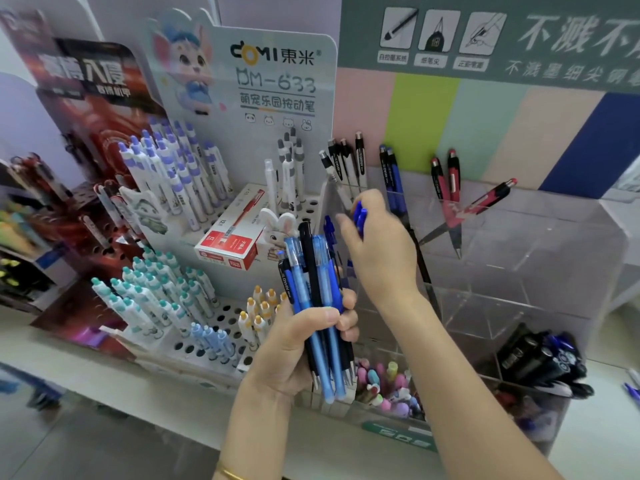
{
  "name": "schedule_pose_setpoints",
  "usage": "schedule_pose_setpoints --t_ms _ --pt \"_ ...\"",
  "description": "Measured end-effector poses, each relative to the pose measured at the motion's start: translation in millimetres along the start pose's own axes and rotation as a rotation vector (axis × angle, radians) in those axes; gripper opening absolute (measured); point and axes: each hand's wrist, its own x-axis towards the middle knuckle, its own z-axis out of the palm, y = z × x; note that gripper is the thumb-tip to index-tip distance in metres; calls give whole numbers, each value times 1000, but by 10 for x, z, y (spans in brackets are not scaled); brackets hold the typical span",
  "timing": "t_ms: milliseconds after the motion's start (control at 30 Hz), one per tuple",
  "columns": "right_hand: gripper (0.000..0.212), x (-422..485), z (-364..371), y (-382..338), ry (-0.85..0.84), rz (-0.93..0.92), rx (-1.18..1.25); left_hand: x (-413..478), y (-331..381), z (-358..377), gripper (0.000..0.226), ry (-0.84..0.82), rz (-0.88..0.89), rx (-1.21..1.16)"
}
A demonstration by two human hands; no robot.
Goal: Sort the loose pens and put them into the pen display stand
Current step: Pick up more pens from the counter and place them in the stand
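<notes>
Left hand [298, 344] grips a bundle of loose pens [313, 289] as stock, while right hand [381, 258] pinches one blue pen [360, 216], apparently for the clear display stand [540, 247].

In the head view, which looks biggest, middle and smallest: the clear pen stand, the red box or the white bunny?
1. clear pen stand
2. red box
3. white bunny, partly hidden but clearly the smallest
</notes>
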Motion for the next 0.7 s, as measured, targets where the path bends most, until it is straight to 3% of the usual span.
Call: schedule_pose_setpoints --t_ms 133,233,400,533,700 --pt "24 -4 7 3 -159 71 -88 15 -8 -2 44 30 2 -39" --pt "35 -10 -41 7 -221 134 3 20 15 4 50 -6 -15 -72" --pt "34 -53 -201 39 -152 180 326 39 50 38 65 -66 -30 -95" --pt "15 -129 -326 82 -64 204 473 50 26 57 63 -40 -31 -88" --pt "15 -210 -430 118 -65 206 571 88 -11 95 58 -41 -47 -96"
